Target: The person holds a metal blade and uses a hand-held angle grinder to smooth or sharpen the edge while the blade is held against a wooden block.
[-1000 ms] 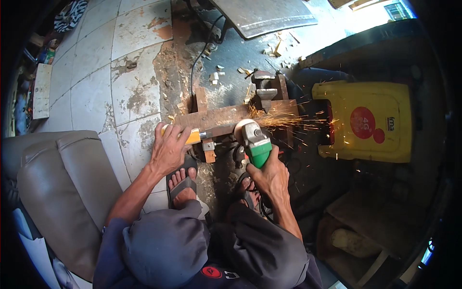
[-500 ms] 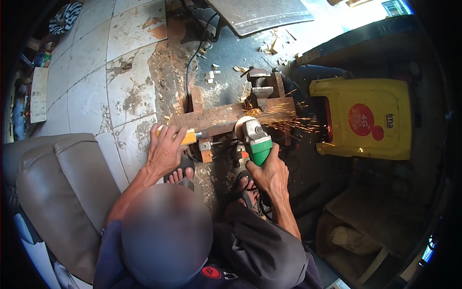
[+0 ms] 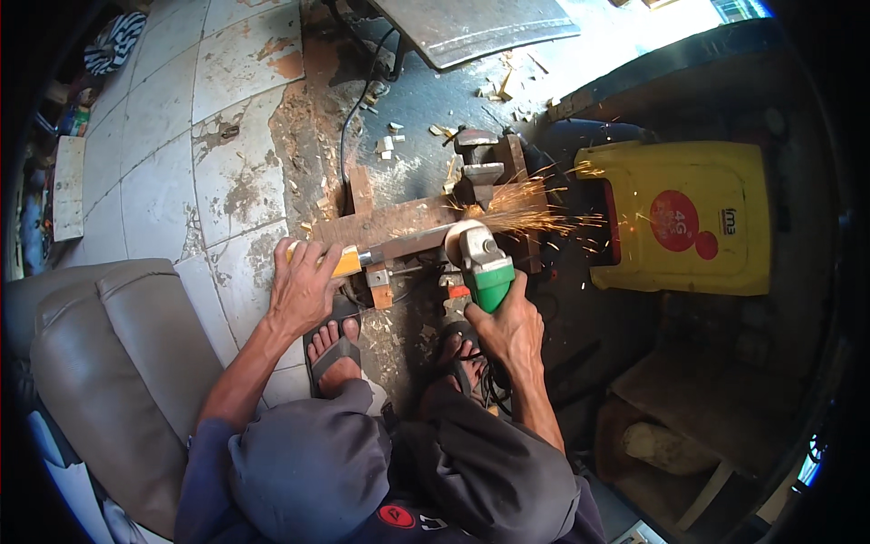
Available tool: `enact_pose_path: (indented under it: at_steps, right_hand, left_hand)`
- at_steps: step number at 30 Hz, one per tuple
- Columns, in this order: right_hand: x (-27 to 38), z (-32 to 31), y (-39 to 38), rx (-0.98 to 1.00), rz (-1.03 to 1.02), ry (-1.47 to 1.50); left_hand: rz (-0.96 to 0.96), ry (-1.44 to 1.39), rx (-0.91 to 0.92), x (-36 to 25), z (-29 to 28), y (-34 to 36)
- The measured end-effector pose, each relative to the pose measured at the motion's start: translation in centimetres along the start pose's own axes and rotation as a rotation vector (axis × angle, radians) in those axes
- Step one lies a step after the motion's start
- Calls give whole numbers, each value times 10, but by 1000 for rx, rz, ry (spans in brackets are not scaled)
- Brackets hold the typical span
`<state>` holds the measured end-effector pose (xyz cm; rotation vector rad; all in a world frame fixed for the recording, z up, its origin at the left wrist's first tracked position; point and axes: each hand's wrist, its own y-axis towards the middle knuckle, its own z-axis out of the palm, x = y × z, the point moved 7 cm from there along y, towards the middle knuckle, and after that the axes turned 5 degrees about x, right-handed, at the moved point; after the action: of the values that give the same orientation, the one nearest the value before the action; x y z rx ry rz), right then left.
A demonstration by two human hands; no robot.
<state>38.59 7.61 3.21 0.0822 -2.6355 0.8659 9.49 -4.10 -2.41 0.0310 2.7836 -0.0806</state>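
Note:
My left hand is closed round the yellow handle of a long, flat knife blade, which points right along a wooden board. A green angle grinder is gripped from below by my right hand, fingers wrapped round its body. The grinder's pale disc meets the blade near its right part, and orange sparks fan out rightward. The disc and grinder head hide the blade's tip.
The wooden board lies on crosspieces, with a metal vise beyond it. A yellow plastic piece stands right, in line with the sparks. My sandalled feet are just below the board. A brown cushioned seat is at left.
The grinder has shifted slightly rightward along the blade, still throwing sparks. The spray now spreads higher. Both hands keep their grips, and the view has moved a little.

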Motion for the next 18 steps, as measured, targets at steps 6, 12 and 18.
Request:
enact_pose_path:
  at_steps: [6, 12, 18]
  right_hand:
    - [1, 0, 1, -7, -5, 24]
    - [1, 13, -6, 23, -59, -17]
    - [8, 19, -14, 36, -114, -39]
  left_hand:
    - [-5, -1, 21, 2, -1, 0]
    - [-14, 0, 26, 4, 0, 0]
    - [-10, -17, 31, 0, 1, -1]
